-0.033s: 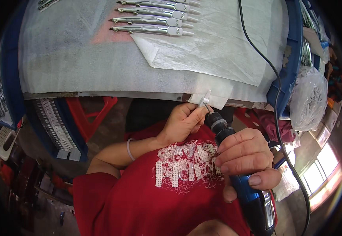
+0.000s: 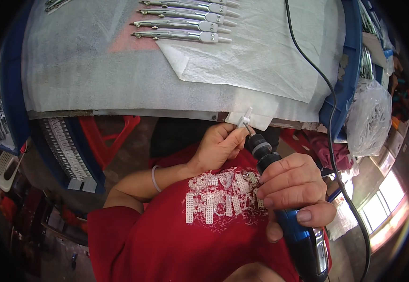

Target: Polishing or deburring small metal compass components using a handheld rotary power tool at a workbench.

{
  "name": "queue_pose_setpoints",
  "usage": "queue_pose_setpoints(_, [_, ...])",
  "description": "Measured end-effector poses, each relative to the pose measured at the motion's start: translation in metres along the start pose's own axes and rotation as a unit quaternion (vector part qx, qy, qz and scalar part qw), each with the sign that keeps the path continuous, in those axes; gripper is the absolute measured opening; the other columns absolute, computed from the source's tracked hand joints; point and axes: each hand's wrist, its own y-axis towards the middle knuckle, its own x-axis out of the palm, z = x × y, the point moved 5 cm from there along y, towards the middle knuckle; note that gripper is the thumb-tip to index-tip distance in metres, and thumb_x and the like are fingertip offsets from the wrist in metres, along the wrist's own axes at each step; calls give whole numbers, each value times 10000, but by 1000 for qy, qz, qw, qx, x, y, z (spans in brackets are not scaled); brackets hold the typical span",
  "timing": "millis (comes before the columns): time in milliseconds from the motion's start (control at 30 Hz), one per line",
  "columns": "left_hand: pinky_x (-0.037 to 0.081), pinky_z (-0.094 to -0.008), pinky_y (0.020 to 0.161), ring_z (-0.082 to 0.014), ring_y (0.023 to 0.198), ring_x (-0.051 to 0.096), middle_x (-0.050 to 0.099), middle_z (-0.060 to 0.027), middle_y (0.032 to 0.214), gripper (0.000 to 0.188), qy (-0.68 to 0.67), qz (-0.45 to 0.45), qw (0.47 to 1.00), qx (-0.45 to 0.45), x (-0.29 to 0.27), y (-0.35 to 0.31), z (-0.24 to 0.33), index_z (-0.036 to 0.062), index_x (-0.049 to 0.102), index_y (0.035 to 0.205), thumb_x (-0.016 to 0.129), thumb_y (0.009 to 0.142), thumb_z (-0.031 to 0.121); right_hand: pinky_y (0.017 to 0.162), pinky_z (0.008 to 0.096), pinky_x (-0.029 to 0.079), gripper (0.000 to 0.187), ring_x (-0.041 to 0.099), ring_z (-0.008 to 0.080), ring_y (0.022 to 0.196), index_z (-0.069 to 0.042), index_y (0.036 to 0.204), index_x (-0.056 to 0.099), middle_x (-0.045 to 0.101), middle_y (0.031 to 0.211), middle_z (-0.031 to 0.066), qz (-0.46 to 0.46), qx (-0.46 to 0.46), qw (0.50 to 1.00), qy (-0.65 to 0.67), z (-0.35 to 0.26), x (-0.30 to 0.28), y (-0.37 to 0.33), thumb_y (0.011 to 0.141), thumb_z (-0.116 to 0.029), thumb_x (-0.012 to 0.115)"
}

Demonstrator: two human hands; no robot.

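My left hand [image 2: 223, 143] is closed on a drawing compass at the table's front edge. Only its pale head [image 2: 244, 121] and short handle show past my fingertips; its legs are hidden. My right hand [image 2: 299, 190] wraps round a blue and black electric screwdriver [image 2: 294, 230]. The tool slants up toward the left, and its thin bit meets the compass head beside my left thumb. Farther back, several silver drawing compasses [image 2: 176, 35] lie side by side, their pale handles toward the right.
A white cloth [image 2: 242, 70] covers part of the table. A black cable [image 2: 329, 84] runs down the right side. Blue trays [image 2: 350, 70] flank the table, with a clear plastic bag [image 2: 368, 117] at the right. A rack of metal parts [image 2: 65, 145] and red stool [image 2: 108, 138] stand lower left.
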Motion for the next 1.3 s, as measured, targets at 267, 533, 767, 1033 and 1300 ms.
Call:
queue_pose_setpoints(267, [309, -163, 470, -18, 552, 393, 489, 46, 681, 241, 24, 19, 1000, -4, 1, 1, -1, 3, 630, 1014, 515, 975, 210, 497, 320, 530, 387, 622, 226, 541, -22, 913, 468, 618, 688, 131, -10, 15, 999, -29, 0, 5, 6, 750, -173, 785])
queue_pose_setpoints(533, [347, -161, 491, -10, 571, 448, 546, 39, 700, 213, 56, 22, 997, 39, -7, 2, -7, 18, 651, 1001, 519, 974, 184, 498, 316, 518, 377, 617, 220, 555, -14, 845, 479, 607, 677, 124, 21, 42, 999, -23, 8, 6, 11, 714, -154, 803])
queue_pose_setpoints(767, [350, -154, 496, -2, 581, 471, 592, 35, 737, 202, 95, 24, 994, 45, -7, 1, -4, 27, 658, 1017, 523, 973, 171, 487, 309, 506, 386, 611, 216, 538, -11, 850, 479, 606, 671, 124, -10, 33, 999, 3, 13, 7, 13, 707, -157, 806])
queue_pose_setpoints(1033, [326, -155, 486, 0, 572, 453, 578, 42, 726, 203, 72, 29, 996, 42, -3, 0, -1, 31, 659, 1006, 529, 971, 183, 482, 308, 505, 379, 611, 221, 532, -14, 875, 481, 605, 671, 124, -26, 34, 999, 0, 8, 7, 11, 730, -170, 795])
queue_pose_setpoints(1300, [342, -167, 485, -18, 550, 430, 507, 47, 643, 221, 69, 33, 997, 25, 3, -1, 5, 0, 653, 948, 535, 965, 186, 488, 312, 521, 385, 610, 218, 534, -29, 936, 475, 607, 688, 129, 12, 20, 1000, -17, -5, 1, 7, 751, -166, 784])
